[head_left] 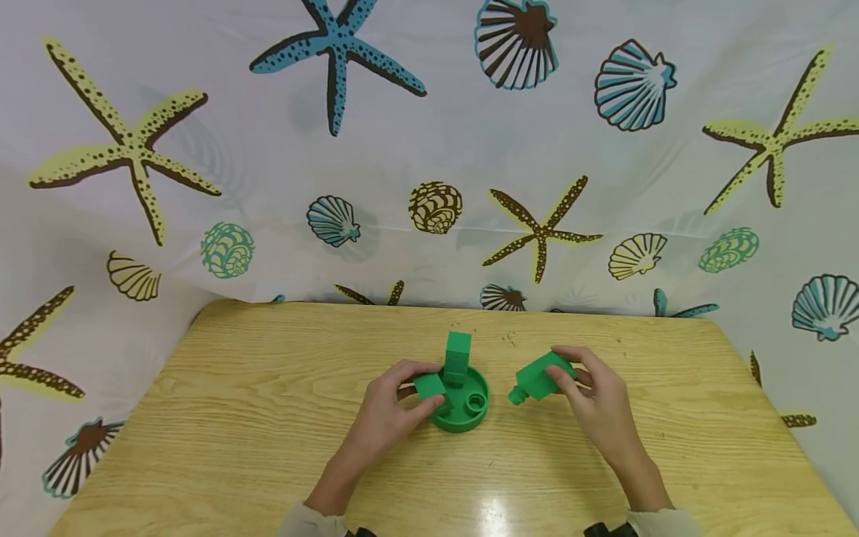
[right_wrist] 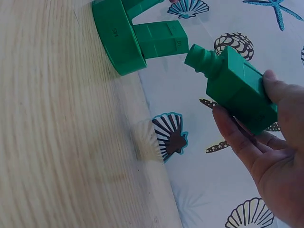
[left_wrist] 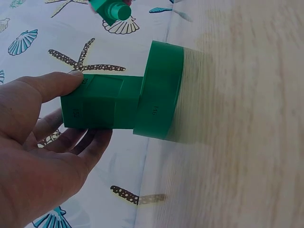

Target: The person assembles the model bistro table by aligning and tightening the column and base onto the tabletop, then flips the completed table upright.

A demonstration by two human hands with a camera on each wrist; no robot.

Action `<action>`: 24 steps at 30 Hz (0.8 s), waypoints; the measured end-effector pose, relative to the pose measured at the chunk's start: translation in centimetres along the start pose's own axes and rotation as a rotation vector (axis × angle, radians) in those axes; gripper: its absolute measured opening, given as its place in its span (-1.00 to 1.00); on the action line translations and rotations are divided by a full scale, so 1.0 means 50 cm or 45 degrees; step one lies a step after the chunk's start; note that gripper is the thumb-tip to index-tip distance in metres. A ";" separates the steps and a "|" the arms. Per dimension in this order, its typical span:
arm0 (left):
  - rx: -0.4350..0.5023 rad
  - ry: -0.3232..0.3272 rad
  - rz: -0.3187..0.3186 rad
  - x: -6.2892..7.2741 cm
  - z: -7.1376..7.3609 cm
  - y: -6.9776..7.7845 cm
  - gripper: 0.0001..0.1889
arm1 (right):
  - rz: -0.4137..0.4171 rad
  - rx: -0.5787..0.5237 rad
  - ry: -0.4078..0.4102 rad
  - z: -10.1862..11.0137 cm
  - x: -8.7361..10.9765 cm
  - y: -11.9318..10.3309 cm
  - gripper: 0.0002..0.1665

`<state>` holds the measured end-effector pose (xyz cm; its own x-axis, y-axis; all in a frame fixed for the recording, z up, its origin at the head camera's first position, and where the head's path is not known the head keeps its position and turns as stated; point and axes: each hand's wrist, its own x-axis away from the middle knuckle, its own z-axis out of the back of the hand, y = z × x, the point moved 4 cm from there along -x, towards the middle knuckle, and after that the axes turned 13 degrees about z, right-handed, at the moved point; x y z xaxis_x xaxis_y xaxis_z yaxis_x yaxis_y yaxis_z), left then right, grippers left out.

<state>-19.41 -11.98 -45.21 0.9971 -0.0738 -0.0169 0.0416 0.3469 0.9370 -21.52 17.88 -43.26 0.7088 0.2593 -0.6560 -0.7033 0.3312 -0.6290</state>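
Observation:
A round green base [head_left: 459,427] with a raised rim rests on the table. My left hand [head_left: 389,410] grips a green block [left_wrist: 99,102] between thumb and fingers; it stands upright on the base's left side. A second green block [head_left: 458,358] rises at the back of the base, untouched by either hand. Toward the base's front right is an uncovered round socket [head_left: 476,403]. Right of the base, my right hand [head_left: 597,403] holds a third green block [right_wrist: 242,90] in the air, tilted, its threaded stub [right_wrist: 202,59] facing the base.
The light wooden table [head_left: 268,447] extends on both sides of the base. Behind it and at its sides hangs a white cloth [head_left: 403,134] printed with starfish and shells. Light sleeves [head_left: 312,522] show at the bottom of the head view.

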 end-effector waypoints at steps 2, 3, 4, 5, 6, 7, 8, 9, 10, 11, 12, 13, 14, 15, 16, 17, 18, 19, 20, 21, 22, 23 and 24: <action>-0.001 0.003 0.002 0.000 0.000 0.000 -0.56 | 0.008 -0.051 -0.028 -0.009 0.001 0.000 -0.59; -0.001 0.003 0.003 0.001 0.000 0.000 -0.56 | 0.013 -0.076 -0.040 -0.013 0.002 0.000 -0.59; -0.003 0.005 0.005 0.001 0.000 0.000 -0.56 | 0.014 -0.102 -0.053 -0.017 0.002 -0.001 -0.58; -0.003 0.005 0.006 0.001 0.000 0.000 -0.56 | 0.018 -0.118 -0.065 -0.021 0.003 -0.002 -0.57; -0.004 0.006 0.009 0.001 0.000 0.000 -0.56 | 0.024 -0.129 -0.075 -0.025 0.004 -0.002 -0.56; -0.005 0.005 0.011 0.001 0.000 0.000 -0.56 | 0.037 -0.129 -0.080 -0.028 0.004 -0.004 -0.55; -0.004 0.007 0.012 0.000 0.000 0.000 -0.56 | 0.046 -0.127 -0.083 -0.032 0.004 -0.005 -0.54; -0.003 0.007 0.013 0.000 -0.001 -0.001 -0.57 | 0.057 -0.121 -0.083 -0.036 0.003 -0.007 -0.54; -0.001 0.007 0.014 0.000 -0.001 -0.001 -0.57 | 0.069 -0.112 -0.083 -0.039 0.002 -0.009 -0.53; -0.001 0.008 0.015 -0.001 -0.001 -0.002 -0.57 | 0.078 -0.108 -0.083 -0.043 0.002 -0.011 -0.53; 0.000 0.009 0.016 -0.001 -0.002 -0.002 -0.57 | 0.084 -0.109 -0.081 -0.047 0.001 -0.013 -0.53; 0.001 0.012 0.015 -0.002 -0.002 -0.003 -0.57 | 0.099 -0.109 -0.079 -0.051 0.001 -0.016 -0.53; 0.002 0.015 0.015 -0.002 -0.002 -0.003 -0.58 | 0.105 -0.113 -0.080 -0.054 0.000 -0.017 -0.54; 0.002 0.016 0.015 -0.002 -0.002 -0.003 -0.58 | 0.114 -0.114 -0.079 -0.058 0.000 -0.019 -0.54; 0.004 0.017 0.015 -0.002 -0.003 -0.003 -0.58 | 0.122 -0.118 -0.078 -0.062 0.000 -0.022 -0.55; 0.002 0.019 0.014 -0.002 -0.003 -0.003 -0.58 | 0.133 -0.122 -0.079 -0.066 0.001 -0.024 -0.54; 0.003 0.022 0.011 -0.002 -0.003 -0.003 -0.58 | 0.140 -0.127 -0.079 -0.070 0.001 -0.026 -0.54; 0.002 0.023 0.011 -0.003 -0.004 -0.003 -0.58 | 0.151 -0.130 -0.079 -0.074 0.002 -0.027 -0.54; 0.001 0.024 0.012 -0.002 -0.004 -0.002 -0.59 | 0.152 -0.133 -0.081 -0.078 0.003 -0.027 -0.54; 0.000 0.025 0.013 -0.003 -0.004 -0.002 -0.59 | 0.153 -0.136 -0.082 -0.081 0.004 -0.027 -0.54; -0.003 0.028 0.015 -0.002 -0.004 -0.002 -0.59 | 0.154 -0.139 -0.085 -0.085 0.005 -0.027 -0.54; -0.006 0.031 0.016 -0.002 -0.004 -0.002 -0.59 | 0.157 -0.140 -0.088 -0.088 0.005 -0.026 -0.54; -0.009 0.036 0.015 -0.002 -0.005 -0.002 -0.59 | 0.154 -0.138 -0.091 -0.091 0.006 -0.025 -0.54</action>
<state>-19.52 -11.79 -45.37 0.9989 -0.0431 -0.0157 0.0299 0.3542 0.9347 -20.67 13.42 -44.56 0.6178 0.3562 -0.7010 -0.7828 0.1950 -0.5909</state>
